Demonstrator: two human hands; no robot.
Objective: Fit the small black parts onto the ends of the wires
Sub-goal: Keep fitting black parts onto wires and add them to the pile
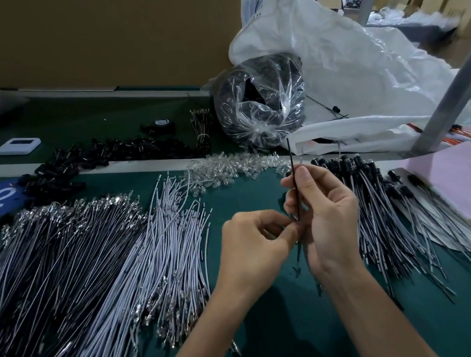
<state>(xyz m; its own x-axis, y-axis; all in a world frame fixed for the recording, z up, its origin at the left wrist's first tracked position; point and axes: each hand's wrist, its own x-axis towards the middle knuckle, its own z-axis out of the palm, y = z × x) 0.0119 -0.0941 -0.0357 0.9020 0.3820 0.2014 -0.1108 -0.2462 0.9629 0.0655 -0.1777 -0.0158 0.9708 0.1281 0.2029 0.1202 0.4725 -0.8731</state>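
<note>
Head view: left fingertips [291, 231] are curled tight, pinching the black wire [291, 162] low down, just under the right hand's grip. I can't tell if a small black part sits inside that pinch, it's hidden. Right hand [323, 210] has thumb and fingers curled round the same wire higher up, holding it above the green mat [286, 341]. Left hand [254, 243] comes in from the left and touches the right.

Risk, as I judge it: the wire is thin, so an off-axis push could buckle it, and a part slipping out would vanish among the grey wires [162, 253] to the left.

The wire's long axis is near upright. Its free end points up and far, and its tail hangs near, below the hands. The finished wires [371, 196] lie on the right, and the heap of black parts [94, 161] lies far left.
</note>
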